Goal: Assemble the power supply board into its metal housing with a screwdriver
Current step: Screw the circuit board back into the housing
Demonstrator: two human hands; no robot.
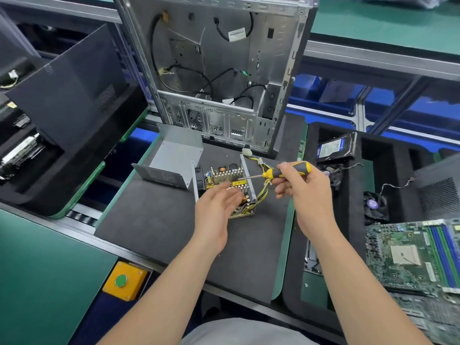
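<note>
The power supply board (225,176), with heat sinks, coils and yellow wires, sits in its open metal housing (195,180) on a dark foam mat (154,215). A separate grey metal cover (171,158) lies just left of it. My right hand (302,188) grips a yellow-and-black screwdriver (286,171) whose shaft points left over the board. My left hand (216,207) hovers with fingers straight over the board's near side, hiding part of it.
An open computer case (219,70) stands upright behind the mat. A hard drive (334,146) and a fan (375,204) lie in black foam at the right, a motherboard (413,255) further right. A yellow box with a green button (124,280) sits at lower left.
</note>
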